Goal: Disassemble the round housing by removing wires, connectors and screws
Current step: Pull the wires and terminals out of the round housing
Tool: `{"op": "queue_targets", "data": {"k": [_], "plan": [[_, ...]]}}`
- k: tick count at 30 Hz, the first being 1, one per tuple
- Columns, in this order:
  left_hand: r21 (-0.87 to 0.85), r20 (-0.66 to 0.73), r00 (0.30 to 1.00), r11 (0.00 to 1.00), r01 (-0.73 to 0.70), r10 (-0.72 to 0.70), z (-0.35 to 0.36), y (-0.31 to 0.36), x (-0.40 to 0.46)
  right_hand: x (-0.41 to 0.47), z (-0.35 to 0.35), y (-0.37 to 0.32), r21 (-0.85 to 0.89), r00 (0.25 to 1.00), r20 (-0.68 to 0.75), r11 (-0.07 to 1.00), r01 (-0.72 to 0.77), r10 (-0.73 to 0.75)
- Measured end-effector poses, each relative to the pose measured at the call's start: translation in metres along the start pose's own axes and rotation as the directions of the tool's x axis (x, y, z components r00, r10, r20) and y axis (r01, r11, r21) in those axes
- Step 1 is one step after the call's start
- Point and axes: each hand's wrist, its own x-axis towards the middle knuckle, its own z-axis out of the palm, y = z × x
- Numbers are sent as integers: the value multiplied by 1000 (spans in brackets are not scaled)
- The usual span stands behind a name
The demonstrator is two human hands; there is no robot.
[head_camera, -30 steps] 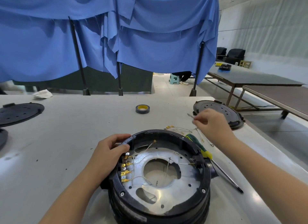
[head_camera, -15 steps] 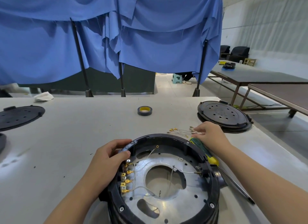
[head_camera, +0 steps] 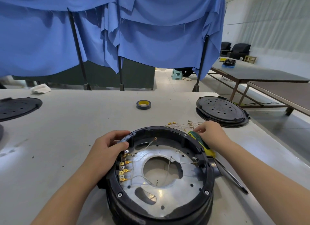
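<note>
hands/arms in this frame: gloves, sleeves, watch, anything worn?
Nothing worn that shows. The left hand and right hand are bare, no gloves, and no rings are visible. Both forearms are bare from wrist to frame edge: no sleeves, no cuffs, no watch, no wristband or strap. No markers, tape or cables on either arm. Anything above the elbows is out of view.

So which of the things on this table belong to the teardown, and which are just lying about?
Job:
round housing
connectors still plugged in
pulled wires
screwdriver
left hand
right hand

Lying about:
tape roll
black cover
second cover
white cloth
</note>
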Motion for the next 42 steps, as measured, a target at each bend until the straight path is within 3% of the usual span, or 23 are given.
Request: {"op": "queue_targets", "data": {"k": [7, 14, 19, 28, 31, 35, 38, 42], "plan": [[2, 14, 1000, 1000, -2, 2, -1, 0, 0, 20, -3, -4, 46, 995, 92, 998, 40, -44], [11, 3, 1000, 1000, -8, 8, -1, -2, 1, 29, 3, -9, 61, 998, 40, 997, 47, -49], [15, 3, 1000, 1000, -7, 7, -1, 0, 0, 14, -6, -13, 99, 992, -102, 991, 86, -76], [16, -17, 1000, 1000, 23, -23, 1, 6, -3, -53, -39, -79, 447, 960, -145, 849, 280, -240], [19, -11, 1000, 999, 29, -29, 1, 7, -3, -80, -39, -111, 494, 934, -72, 801, 338, -350], [12, -4, 1000, 1000, 23, -23, 1, 9, -3, -102, -25, -144, 346, 835, 185, 829, 439, -519], [8, 4, 1000, 1000, 17, -17, 1, 9, -3, -101, -15, -159, 309, 808, 304, 854, 418, -505], [-8, 10, 1000, 1000, 21, -21, 1, 7, -2, -97, -1, -167, 269, 846, 303, 891, 366, -439]]}}
